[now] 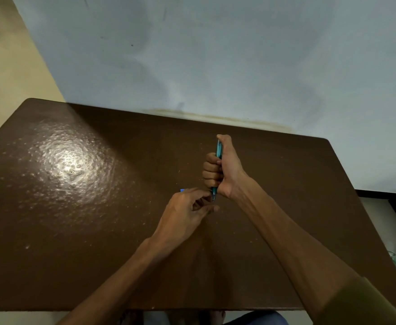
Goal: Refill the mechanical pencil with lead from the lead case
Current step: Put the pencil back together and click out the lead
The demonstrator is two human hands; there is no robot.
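Above the table [75, 207], right hand [225, 170] fingers clench the pencil [218, 151]; left hand [187, 207] fingers pinch its tip.

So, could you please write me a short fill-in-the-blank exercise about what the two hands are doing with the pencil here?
1. The right hand grips the teal mechanical pencil in a closed ____.
2. The pencil's tip points ____, toward the person.
3. The left hand brings its fingertips to the pencil's ____.
4. Both hands work above a ____ table.

Missing words: fist; down; tip; brown
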